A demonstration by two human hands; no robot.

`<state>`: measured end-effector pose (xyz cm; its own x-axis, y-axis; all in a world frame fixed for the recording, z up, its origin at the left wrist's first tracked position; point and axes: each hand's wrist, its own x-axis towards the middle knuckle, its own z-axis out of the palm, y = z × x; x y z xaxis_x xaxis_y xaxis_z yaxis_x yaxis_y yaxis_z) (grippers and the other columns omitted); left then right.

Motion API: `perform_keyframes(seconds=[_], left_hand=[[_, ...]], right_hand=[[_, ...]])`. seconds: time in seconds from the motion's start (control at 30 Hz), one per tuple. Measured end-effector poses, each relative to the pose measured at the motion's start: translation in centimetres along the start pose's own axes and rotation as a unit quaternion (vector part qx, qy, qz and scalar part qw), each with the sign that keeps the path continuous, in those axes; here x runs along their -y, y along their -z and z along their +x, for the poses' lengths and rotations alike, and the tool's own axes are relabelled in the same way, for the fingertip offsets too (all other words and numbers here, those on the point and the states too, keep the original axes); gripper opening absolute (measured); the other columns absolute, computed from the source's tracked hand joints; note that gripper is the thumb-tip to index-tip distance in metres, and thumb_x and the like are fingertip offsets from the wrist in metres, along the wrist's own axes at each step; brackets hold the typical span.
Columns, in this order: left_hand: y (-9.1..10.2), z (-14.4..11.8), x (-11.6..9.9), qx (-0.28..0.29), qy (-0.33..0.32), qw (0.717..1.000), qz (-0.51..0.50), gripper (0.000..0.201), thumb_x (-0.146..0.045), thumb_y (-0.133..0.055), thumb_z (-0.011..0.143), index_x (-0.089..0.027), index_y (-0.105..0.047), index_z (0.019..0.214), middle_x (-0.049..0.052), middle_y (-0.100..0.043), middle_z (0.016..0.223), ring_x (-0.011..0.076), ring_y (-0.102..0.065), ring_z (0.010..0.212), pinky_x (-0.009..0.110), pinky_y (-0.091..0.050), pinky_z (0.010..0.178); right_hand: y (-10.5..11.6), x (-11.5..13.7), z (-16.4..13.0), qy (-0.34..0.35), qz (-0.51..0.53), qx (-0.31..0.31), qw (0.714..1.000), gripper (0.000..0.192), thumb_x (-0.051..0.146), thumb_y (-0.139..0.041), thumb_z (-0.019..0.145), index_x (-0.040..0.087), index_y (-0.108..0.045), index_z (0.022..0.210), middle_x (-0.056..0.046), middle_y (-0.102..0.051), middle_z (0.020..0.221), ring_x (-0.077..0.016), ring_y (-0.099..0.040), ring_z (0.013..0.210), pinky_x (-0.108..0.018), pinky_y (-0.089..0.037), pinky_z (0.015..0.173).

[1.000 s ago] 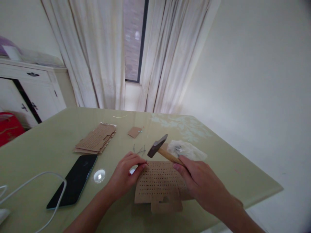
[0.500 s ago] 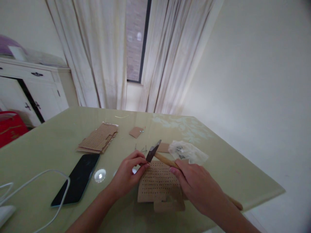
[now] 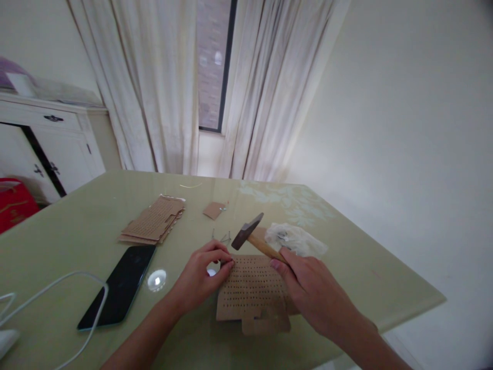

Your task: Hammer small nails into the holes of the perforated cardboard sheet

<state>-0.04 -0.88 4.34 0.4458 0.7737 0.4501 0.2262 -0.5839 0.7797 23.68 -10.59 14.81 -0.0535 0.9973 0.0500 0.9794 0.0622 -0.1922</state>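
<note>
My right hand [image 3: 308, 280] is wrapped round the wooden handle of a hammer [image 3: 265, 247]. The dark metal head hangs tilted just above the far left corner of a cardboard piece [image 3: 254, 288] dotted with rows of small holes. At that corner, thumb and forefinger of my left hand [image 3: 206, 270] are pinched together. What they hold is too small to make out. Several thin nails [image 3: 223, 238] lie on the table just beyond my left hand. A folded flap sticks out at the cardboard's near edge.
A stack of holed cardboard [image 3: 154, 221] and a black phone [image 3: 119, 288] lie at left, with a white cable [image 3: 90, 275] across the phone. Farther back is a small cardboard square [image 3: 212, 210]. A clear plastic bag [image 3: 296, 239] lies beyond the hammer on the glossy table [image 3: 365, 267].
The hammer head has risen off the spot by my left fingertips and swung slightly up and to the right. My left hand keeps its pinch at the cardboard corner.
</note>
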Motion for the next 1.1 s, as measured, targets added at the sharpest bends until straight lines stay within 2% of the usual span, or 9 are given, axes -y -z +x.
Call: perform_keyframes(seconds=[0.1, 0.23, 0.53, 0.73, 0.8, 0.87, 0.93, 1.0, 1.1], left_hand=[[0.0, 0.1, 0.1, -0.004, 0.009, 1.0, -0.005, 0.009, -0.028, -0.073, 0.094, -0.021, -0.078, 0.096, 0.007, -0.07, 0.106, 0.0224, -0.069, 0.098, 0.037, -0.056, 0.09], [0.1, 0.2, 0.3, 0.006, 0.018, 1.0, -0.015, 0.022, -0.033, -0.082, 0.088, -0.022, -0.078, 0.106, 0.007, -0.068, 0.114, 0.0239, -0.067, 0.106, 0.036, -0.056, 0.093], [0.2, 0.0, 0.3, 0.019, 0.023, 0.999, -0.019, 0.021, -0.033, -0.082, 0.088, -0.021, -0.076, 0.104, 0.006, -0.067, 0.111, 0.0228, -0.066, 0.101, 0.036, -0.054, 0.09], [0.6, -0.1, 0.9, 0.012, 0.055, 0.998, -0.008, 0.034, -0.04, -0.081, 0.087, -0.023, -0.073, 0.115, 0.005, -0.071, 0.106, 0.0223, -0.067, 0.095, 0.036, -0.054, 0.087], [1.0, 0.0, 1.7, -0.021, 0.082, 0.996, -0.006, 0.035, -0.047, -0.073, 0.093, -0.023, -0.072, 0.118, 0.005, -0.072, 0.104, 0.0223, -0.068, 0.091, 0.036, -0.055, 0.083], [1.4, 0.2, 3.0, -0.08, 0.121, 0.989, 0.011, 0.037, -0.051, -0.061, 0.1, -0.021, -0.073, 0.117, 0.005, -0.073, 0.095, 0.0221, -0.068, 0.082, 0.034, -0.055, 0.074], [1.7, 0.4, 4.4, -0.128, 0.147, 0.979, 0.063, 0.036, -0.048, -0.055, 0.103, -0.019, -0.074, 0.114, 0.005, -0.073, 0.088, 0.0215, -0.065, 0.072, 0.034, -0.052, 0.066], [1.7, 0.5, 5.9, -0.129, 0.135, 0.973, 0.139, 0.032, -0.04, -0.053, 0.103, -0.019, -0.075, 0.113, 0.007, -0.074, 0.093, 0.0223, -0.066, 0.074, 0.036, -0.054, 0.07], [1.5, 0.4, 7.4, -0.083, 0.095, 0.969, 0.211, 0.029, -0.033, -0.054, 0.102, -0.021, -0.077, 0.116, 0.01, -0.074, 0.109, 0.0278, -0.07, 0.099, 0.044, -0.054, 0.092]], right_hand=[[-0.5, -0.1, 0.0, 0.003, -0.018, 0.023, 1.0, 0.035, 0.04, -0.04, 0.113, 0.022, -0.064, 0.096, -0.008, -0.078, 0.089, -0.0297, -0.074, 0.085, -0.037, -0.039, 0.072], [-1.3, -0.3, 0.0, 0.013, -0.041, 0.033, 0.999, 0.033, 0.039, -0.042, 0.113, 0.023, -0.066, 0.099, -0.008, -0.079, 0.091, -0.0301, -0.074, 0.085, -0.037, -0.039, 0.07], [-1.9, -0.2, -0.2, 0.026, -0.039, 0.021, 0.999, 0.03, 0.035, -0.046, 0.11, 0.023, -0.069, 0.095, -0.009, -0.078, 0.083, -0.0284, -0.072, 0.075, -0.036, -0.038, 0.065], [0.0, -3.2, 2.4, 0.02, 0.167, -0.071, 0.983, 0.038, 0.045, -0.048, 0.108, 0.023, -0.061, 0.08, -0.002, -0.064, 0.073, -0.0214, -0.061, 0.073, -0.032, -0.039, 0.066], [0.3, -5.0, 4.0, 0.001, 0.319, -0.062, 0.946, 0.043, 0.053, -0.049, 0.107, 0.022, -0.06, 0.079, 0.003, -0.049, 0.063, -0.0151, -0.047, 0.057, -0.027, -0.033, 0.054], [0.2, -6.8, 5.7, -0.027, 0.492, -0.032, 0.87, 0.043, 0.06, -0.056, 0.102, 0.021, -0.062, 0.086, 0.008, -0.038, 0.06, -0.0097, -0.031, 0.047, -0.022, -0.023, 0.045], [-0.4, -8.5, 7.1, -0.029, 0.613, -0.001, 0.79, 0.04, 0.059, -0.068, 0.097, 0.019, -0.066, 0.094, 0.01, -0.038, 0.062, -0.0065, -0.026, 0.044, -0.019, -0.019, 0.041], [-1.4, -9.8, 8.1, -0.015, 0.683, 0.014, 0.73, 0.036, 0.053, -0.076, 0.093, 0.017, -0.07, 0.098, 0.01, -0.04, 0.062, -0.0046, -0.025, 0.043, -0.016, -0.02, 0.038], [-3.2, -11.2, 8.8, 0.0, 0.732, 0.013, 0.681, 0.035, 0.05, -0.08, 0.092, 0.017, -0.072, 0.101, 0.011, -0.038, 0.061, -0.0035, -0.02, 0.043, -0.013, -0.022, 0.035]])
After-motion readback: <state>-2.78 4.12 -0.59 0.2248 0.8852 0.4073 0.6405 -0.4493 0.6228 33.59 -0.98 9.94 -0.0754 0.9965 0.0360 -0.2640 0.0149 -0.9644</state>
